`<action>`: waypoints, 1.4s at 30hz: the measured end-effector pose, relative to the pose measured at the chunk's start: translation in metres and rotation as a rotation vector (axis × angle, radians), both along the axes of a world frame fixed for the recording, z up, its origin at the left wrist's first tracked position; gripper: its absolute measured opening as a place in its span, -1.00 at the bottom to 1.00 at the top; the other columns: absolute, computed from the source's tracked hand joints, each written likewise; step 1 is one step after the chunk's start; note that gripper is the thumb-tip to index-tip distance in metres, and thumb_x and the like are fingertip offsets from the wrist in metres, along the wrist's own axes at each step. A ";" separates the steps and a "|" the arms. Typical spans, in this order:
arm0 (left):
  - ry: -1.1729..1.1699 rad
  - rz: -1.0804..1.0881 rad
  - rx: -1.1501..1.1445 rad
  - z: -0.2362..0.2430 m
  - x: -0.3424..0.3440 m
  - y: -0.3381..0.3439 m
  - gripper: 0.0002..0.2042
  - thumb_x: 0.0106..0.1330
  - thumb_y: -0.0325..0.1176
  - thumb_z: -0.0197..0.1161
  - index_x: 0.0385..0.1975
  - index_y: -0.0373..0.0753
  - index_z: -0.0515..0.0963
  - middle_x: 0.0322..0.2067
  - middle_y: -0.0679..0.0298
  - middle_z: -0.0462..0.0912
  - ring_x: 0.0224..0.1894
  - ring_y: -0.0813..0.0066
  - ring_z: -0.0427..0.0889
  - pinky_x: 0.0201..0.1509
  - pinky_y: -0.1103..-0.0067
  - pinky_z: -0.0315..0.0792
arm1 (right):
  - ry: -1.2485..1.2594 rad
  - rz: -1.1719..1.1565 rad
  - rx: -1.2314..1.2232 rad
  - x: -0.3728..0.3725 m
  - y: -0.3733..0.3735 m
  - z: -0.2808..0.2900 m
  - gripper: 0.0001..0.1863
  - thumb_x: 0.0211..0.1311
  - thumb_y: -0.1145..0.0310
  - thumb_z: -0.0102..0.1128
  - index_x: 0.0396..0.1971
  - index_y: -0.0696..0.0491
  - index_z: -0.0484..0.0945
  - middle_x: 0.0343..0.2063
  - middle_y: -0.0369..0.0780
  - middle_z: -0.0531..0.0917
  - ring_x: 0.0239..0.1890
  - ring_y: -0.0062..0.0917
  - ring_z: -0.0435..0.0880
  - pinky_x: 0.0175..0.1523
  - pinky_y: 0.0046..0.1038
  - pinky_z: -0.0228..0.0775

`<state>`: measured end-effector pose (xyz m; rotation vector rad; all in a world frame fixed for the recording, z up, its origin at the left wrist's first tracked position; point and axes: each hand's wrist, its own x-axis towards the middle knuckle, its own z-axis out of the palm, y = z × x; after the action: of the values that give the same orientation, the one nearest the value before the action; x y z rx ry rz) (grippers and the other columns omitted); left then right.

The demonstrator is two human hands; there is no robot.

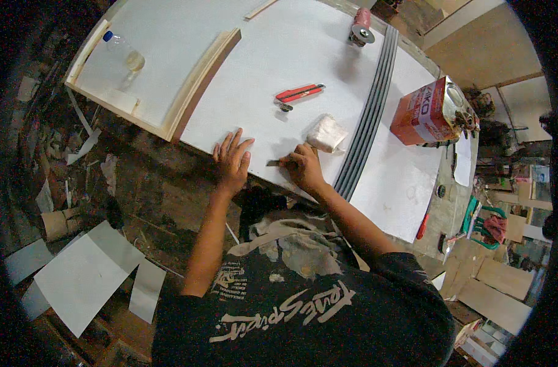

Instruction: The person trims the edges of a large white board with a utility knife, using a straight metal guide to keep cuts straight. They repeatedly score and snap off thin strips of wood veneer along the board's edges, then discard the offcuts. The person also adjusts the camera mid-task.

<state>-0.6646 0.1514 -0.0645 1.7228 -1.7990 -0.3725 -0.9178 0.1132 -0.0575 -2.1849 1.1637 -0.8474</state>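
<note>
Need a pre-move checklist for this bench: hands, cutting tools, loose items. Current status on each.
1. Left hand clear of the thin, dark flat piece: ok, it lies spread at the edge of the smooth white panel, apart from it.
2. Flat piece held: ok, in the right hand's fingers.
3. Red-and-black utility knife away from both hands: ok, lying beyond them.
4. Knife blade retracted: cannot tell.
5. Red angle grinder with round disc unplugged: cannot tell.
6. Crumpled whitish bundle well away from right hand: not ok, close beside it.
</note>
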 end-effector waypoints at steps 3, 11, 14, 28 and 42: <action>0.025 -0.003 0.054 0.001 0.000 -0.001 -0.58 0.57 -0.05 -0.14 0.26 0.05 0.54 0.51 0.22 0.25 0.54 0.05 0.12 0.56 -0.06 -0.30 | 0.219 0.167 0.074 -0.015 0.012 0.001 -0.83 -0.03 0.36 0.51 -0.36 -0.12 0.78 -0.44 -0.24 0.52 -0.21 -0.29 0.49 -0.06 -0.30 0.27; 0.010 -0.016 0.049 0.001 -0.001 0.001 -0.59 0.55 -0.12 -0.09 0.30 0.05 0.50 0.52 0.23 0.22 0.55 0.09 0.11 0.57 -0.04 -0.30 | -0.261 -0.140 0.210 -0.005 0.009 -0.018 -0.83 -0.13 0.43 0.54 -0.45 -0.05 0.76 -0.54 -0.29 0.57 -0.40 -0.36 0.54 -0.16 -0.28 0.28; -0.025 -0.023 0.046 -0.001 -0.001 0.004 -0.59 0.52 -0.17 -0.01 0.31 0.04 0.49 0.52 0.23 0.23 0.55 0.09 0.12 0.57 -0.04 -0.25 | -0.004 0.009 -0.192 -0.008 0.022 -0.013 -0.85 -0.12 0.43 0.55 -0.49 -0.07 0.74 -0.52 -0.31 0.60 -0.38 -0.37 0.55 -0.10 -0.32 0.26; 0.049 -0.005 -0.040 -0.027 -0.005 0.016 -0.52 0.47 -0.23 0.12 0.39 0.06 0.39 0.50 0.24 0.26 0.54 0.08 0.16 0.57 -0.02 -0.13 | 0.199 -0.318 -0.145 -0.013 0.044 -0.035 -0.83 -0.11 0.39 0.52 -0.46 0.01 0.71 -0.55 -0.27 0.60 -0.40 -0.30 0.52 -0.18 -0.24 0.26; 0.519 0.655 1.007 -0.202 0.077 0.269 -0.29 0.45 -0.33 0.19 0.55 -0.16 0.03 0.53 0.06 0.08 0.46 -0.01 0.20 0.45 0.18 0.20 | -0.050 -0.193 -0.077 0.017 0.036 0.003 -0.86 -0.14 0.36 0.46 -0.49 0.03 0.75 -0.63 -0.18 0.50 -0.42 -0.26 0.46 -0.24 -0.20 0.22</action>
<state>-0.5880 0.4209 -0.2667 2.4011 -0.5796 -1.4222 -0.9010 0.1491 -0.0544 -2.1229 1.3535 -1.0374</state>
